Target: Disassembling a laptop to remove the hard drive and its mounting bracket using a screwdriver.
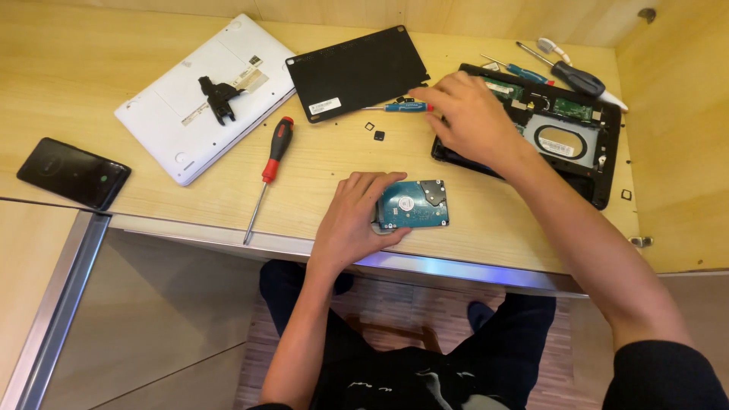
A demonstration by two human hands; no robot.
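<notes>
I am pinning the hard drive (414,203) flat near the desk's (91,83) front edge with my left hand (351,220), fingers curled over its bare, likely fragile board, better gripped by its rigid metal sides, while my right hand (471,118) is closing fingertips on the small blue screwdriver (402,107).

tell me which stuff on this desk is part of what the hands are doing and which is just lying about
In hand:
- left hand on the hard drive
- right hand reaching to the small blue screwdriver
- opened black laptop

Lying about:
- white laptop
- black cover panel
- red-handled screwdriver
- phone
- black-handled screwdriver
</notes>
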